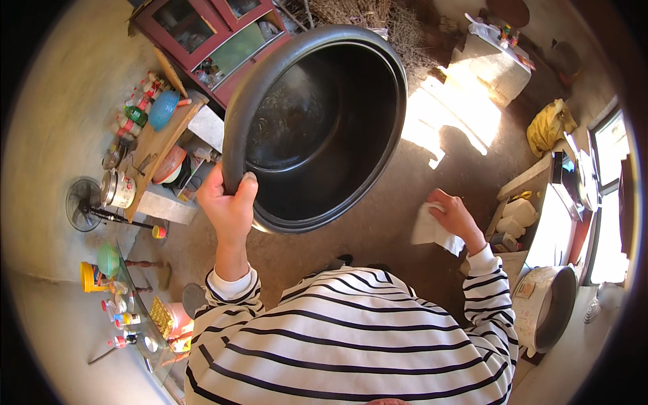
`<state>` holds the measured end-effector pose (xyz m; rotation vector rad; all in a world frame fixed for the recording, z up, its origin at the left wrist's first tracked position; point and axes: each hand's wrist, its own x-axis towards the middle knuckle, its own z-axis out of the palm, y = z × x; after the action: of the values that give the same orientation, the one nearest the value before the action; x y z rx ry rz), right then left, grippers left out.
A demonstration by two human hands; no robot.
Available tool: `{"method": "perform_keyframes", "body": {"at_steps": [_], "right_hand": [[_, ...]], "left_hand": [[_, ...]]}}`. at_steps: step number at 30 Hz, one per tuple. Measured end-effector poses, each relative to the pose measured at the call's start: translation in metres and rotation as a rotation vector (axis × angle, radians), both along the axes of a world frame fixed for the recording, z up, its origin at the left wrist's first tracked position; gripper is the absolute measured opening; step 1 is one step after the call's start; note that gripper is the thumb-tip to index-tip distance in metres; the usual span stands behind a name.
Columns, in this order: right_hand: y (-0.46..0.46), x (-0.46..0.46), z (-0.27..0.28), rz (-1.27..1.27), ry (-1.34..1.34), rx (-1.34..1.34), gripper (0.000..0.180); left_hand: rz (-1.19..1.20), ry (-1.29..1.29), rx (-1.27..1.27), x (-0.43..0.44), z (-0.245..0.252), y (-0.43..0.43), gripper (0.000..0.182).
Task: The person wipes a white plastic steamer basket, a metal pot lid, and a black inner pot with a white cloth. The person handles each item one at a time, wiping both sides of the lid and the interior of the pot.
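My left hand grips the thick rolled rim of a large black basin, thumb inside and fingers around the outer edge. The basin is tilted, so its hollow faces me; small pale bits cling to its bottom. Off to the right, apart from the basin, my right hand holds a crumpled white cloth or paper that hangs below the fingers. Both arms wear striped sleeves.
A red cabinet stands beyond the basin at the left. A wooden-topped counter carries a blue colander and a pot. At lower left is a glass table; at right, a wide cylindrical tub.
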<state>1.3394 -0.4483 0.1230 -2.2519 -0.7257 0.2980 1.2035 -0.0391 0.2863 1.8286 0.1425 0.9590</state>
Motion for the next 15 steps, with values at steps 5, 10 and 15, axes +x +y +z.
{"method": "perform_keyframes", "body": {"at_steps": [5,10,15], "right_hand": [[0.068,0.006,0.067,-0.168,-0.176,0.253,0.029],[0.153,0.074,0.092,-0.393,-0.725,0.393,0.03],[0.173,0.097,0.049,-0.494,-0.708,0.103,0.023]], "left_hand": [[-0.08,0.035,0.003,0.008,0.005,-0.019,0.008],[-0.182,0.067,0.028,0.002,0.005,-0.042,0.015],[-0.267,0.054,-0.088,0.0,0.006,-0.056,0.019]]}}
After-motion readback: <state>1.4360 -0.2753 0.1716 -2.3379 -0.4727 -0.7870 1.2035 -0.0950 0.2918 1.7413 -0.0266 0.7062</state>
